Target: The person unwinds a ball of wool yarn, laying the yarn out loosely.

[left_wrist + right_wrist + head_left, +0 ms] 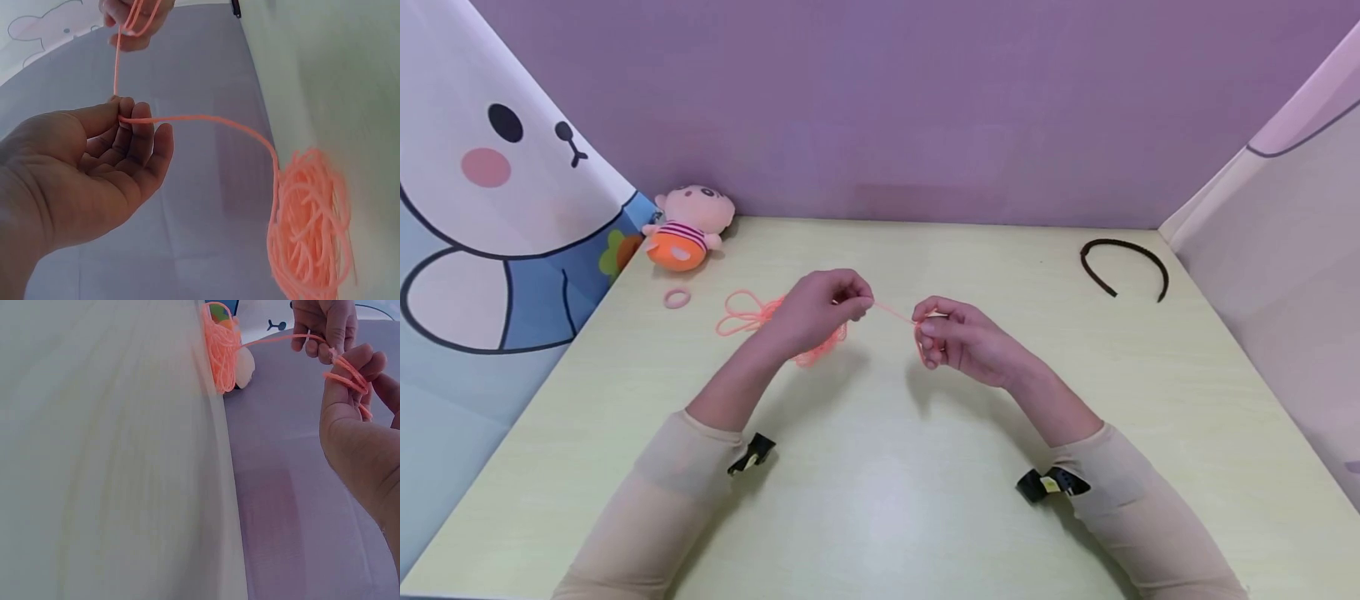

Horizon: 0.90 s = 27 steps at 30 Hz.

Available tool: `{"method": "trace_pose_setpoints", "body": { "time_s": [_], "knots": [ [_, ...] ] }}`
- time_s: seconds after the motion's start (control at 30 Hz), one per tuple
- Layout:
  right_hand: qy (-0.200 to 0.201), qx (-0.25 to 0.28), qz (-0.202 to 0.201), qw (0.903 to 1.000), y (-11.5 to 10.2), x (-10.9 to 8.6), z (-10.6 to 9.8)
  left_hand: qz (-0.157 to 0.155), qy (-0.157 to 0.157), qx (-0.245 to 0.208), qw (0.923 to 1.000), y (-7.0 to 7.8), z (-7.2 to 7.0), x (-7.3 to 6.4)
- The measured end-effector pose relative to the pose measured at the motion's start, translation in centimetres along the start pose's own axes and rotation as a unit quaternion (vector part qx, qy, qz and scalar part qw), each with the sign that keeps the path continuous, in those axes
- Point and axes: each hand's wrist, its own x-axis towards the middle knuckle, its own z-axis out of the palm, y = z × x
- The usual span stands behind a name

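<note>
My left hand point(822, 310) pinches an orange-pink cord between thumb and fingertip, raised over the table. From that pinch the cord point(206, 117) runs to a loose bundle of the same cord point(310, 228) on the table, partly behind the left hand in the head view. A short taut stretch of cord point(892, 312) spans the gap to my right hand point(968, 342). Loops of cord point(350, 379) go round the right hand's fingers, and its thumb lies close against them. The cord's end cannot be made out.
At the back left sits a plush doll point(683, 229) in a striped top, with a small pink ring point(677, 298) in front of it. A dark curved band point(1124, 243) lies at the back right. Printed cloth point(497, 208) bounds the table's left side.
</note>
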Motion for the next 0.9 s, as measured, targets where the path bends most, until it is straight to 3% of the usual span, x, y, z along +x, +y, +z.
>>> {"method": "trace_pose_setpoints", "body": {
  "time_s": [0.43,0.9],
  "knots": [
    [0.003,-0.014,0.003,0.9999,-0.1,-0.1,0.0,-0.028,0.03,0.035,0.9985,-0.6,-2.7,-0.1],
    [0.008,-0.026,0.009,0.9996,0.1,0.0,-0.2,-0.059,0.105,0.034,0.9921,-1.6,-5.1,-0.3]
  ]
}}
